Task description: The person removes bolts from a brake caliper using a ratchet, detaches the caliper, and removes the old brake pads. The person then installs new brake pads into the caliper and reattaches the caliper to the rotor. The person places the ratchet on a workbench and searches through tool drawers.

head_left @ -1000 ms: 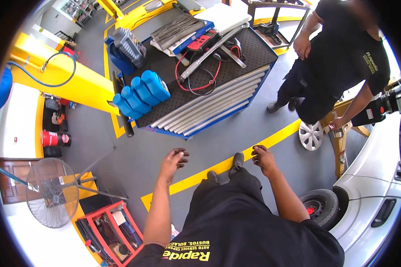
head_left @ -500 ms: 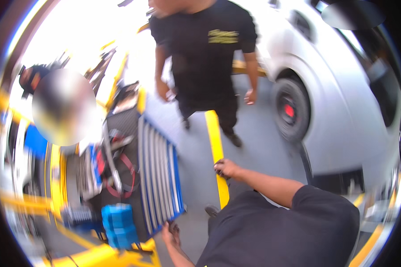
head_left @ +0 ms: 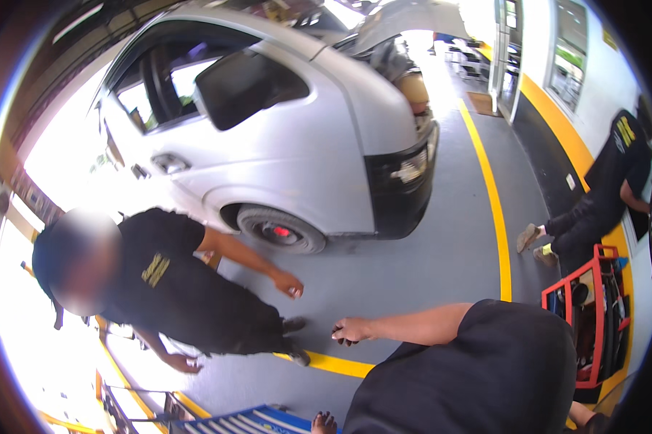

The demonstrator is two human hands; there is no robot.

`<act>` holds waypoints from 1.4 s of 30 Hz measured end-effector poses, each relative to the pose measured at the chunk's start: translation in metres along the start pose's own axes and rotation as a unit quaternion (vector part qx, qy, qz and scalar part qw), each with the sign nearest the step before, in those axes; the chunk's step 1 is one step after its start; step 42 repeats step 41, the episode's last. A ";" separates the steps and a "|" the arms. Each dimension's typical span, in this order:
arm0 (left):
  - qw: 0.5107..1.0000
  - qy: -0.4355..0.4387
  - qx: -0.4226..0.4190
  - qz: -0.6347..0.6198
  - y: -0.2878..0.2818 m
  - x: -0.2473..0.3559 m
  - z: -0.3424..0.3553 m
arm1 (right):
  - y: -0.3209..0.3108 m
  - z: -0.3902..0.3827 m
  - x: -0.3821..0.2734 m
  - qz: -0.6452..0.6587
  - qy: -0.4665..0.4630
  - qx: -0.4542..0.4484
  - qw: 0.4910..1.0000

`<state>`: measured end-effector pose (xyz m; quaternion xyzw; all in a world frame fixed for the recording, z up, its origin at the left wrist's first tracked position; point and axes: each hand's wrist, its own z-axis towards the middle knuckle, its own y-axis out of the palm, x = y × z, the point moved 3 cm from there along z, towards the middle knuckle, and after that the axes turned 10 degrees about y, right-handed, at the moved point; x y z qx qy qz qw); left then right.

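My right hand (head_left: 350,330) hangs over the grey floor near the middle, its arm reaching left from my dark sleeve. Its fingers are curled together and dark at the tips; what they close on, if anything, cannot be made out. At the bottom edge, my left hand (head_left: 324,423) shows only in part, beside the blue tool cabinet (head_left: 264,418). Its dark-tipped fingers are slightly apart, with nothing visible in them. A co-worker (head_left: 189,286) in a black shirt stands to the left, hands hanging loosely, apart from mine.
A silver van (head_left: 297,137) with its front raised open stands ahead. A yellow floor line (head_left: 489,181) runs along its right. At the right, another person (head_left: 608,188) leans at the wall near a red tool cart (head_left: 593,318).
The view has swung right: the van fills the upper middle, the co-worker sits farther left, and the cabinet has dropped to the bottom edge. The red cart and second person have appeared.
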<state>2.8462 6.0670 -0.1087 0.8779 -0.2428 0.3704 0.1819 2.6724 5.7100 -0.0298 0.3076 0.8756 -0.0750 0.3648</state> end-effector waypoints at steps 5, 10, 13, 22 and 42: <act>0.994 -0.048 -0.051 0.085 0.099 -0.018 0.033 | -0.115 -0.041 0.043 0.058 -0.010 0.055 0.997; 0.977 -0.072 -0.091 0.179 0.178 -0.039 0.047 | -0.216 -0.098 0.099 0.165 0.036 0.133 0.977; 0.965 -0.074 -0.109 0.228 0.206 -0.055 0.057 | -0.252 -0.123 0.120 0.195 0.057 0.158 0.966; 0.600 0.119 -0.298 0.733 0.171 -0.118 0.090 | -0.276 -0.122 0.112 0.182 0.005 0.167 0.969; 0.653 0.328 0.391 -0.559 -0.222 -0.175 -0.187 | 0.014 -0.051 0.153 -0.083 0.058 -0.016 0.995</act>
